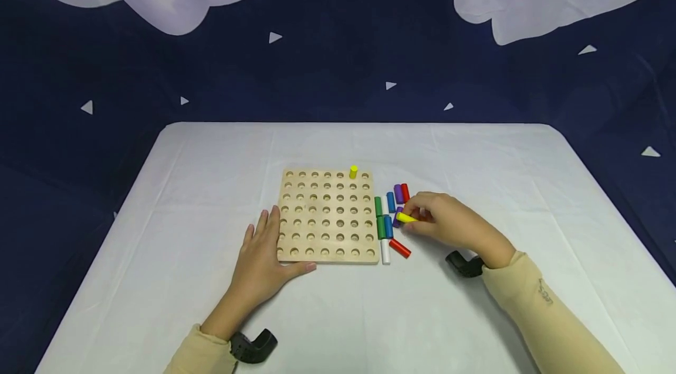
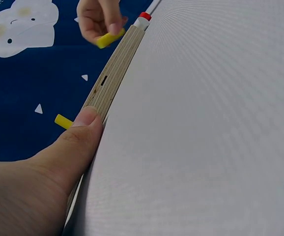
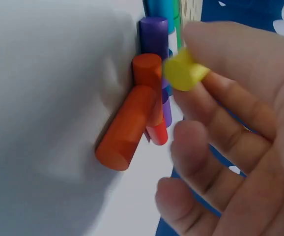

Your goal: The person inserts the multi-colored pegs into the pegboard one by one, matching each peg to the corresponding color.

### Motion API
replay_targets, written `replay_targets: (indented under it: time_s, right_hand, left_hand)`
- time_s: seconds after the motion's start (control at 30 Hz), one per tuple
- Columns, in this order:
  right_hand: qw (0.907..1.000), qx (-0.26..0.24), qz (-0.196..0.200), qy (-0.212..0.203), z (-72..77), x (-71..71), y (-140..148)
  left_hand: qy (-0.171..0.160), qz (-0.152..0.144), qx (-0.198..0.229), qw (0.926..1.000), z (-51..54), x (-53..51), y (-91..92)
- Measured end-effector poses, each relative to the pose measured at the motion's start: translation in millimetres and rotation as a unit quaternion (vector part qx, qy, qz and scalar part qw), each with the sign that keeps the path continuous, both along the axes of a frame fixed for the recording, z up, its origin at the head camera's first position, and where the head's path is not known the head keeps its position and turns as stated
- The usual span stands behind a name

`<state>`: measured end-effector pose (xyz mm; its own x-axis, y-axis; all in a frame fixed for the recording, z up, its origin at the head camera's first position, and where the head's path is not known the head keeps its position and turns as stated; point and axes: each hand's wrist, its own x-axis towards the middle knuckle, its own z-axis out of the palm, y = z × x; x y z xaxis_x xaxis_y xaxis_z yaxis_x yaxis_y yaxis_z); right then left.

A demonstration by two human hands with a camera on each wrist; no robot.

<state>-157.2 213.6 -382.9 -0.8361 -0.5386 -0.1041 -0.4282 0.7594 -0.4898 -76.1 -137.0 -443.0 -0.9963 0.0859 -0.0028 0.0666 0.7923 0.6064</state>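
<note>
Wooden pegboard (image 1: 319, 216) is being steadied on the bench (image 1: 475, 157) by the left hand (image 1: 259, 268), fingers spread at its left edge, thumb along the near edge. Yellow peg (image 1: 408, 218) is being pinched between right hand (image 1: 449, 221) thumb and fingertips, right of the pegboard. Advisable: one end being left clear, neighbouring purple peg (image 1: 396, 223) not being nudged, pegboard being braced lightly.

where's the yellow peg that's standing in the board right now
In the head view, the standing yellow peg sits in the far row of the wooden pegboard, second hole from the right, just left of the far-right corner hole.
</note>
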Motion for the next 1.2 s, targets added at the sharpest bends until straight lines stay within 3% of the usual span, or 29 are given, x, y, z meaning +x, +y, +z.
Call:
replay_targets:
  time_s: [0.17, 0.33, 0.73, 1.2]
  right_hand:
    - [0.9969, -0.061, -0.039, -0.031, -2.4, -15.0, -1]
    - [0.9928, -0.096, -0.065, -0.031, -1.4, -32.2, -9]
    - [0.9867, -0.118, -0.106, -0.035, -0.4, -72.3, -37]
    - [0.9869, -0.117, -0.106, -0.032, -7.5, -89.9, -62]
  left_hand:
    - [0.000, 0.000, 0.001, 1.0000, 1.0, -0.5, 0.1]
    - [0.004, 0.001, 0.003, 1.0000, 0.8, -0.7, 0.6]
    - [0.002, 0.002, -0.001, 1.0000, 1.0, -1.0, 0.5]
    - [0.004, 0.004, -0.005, 1.0000, 1.8, 0.8, 1.2]
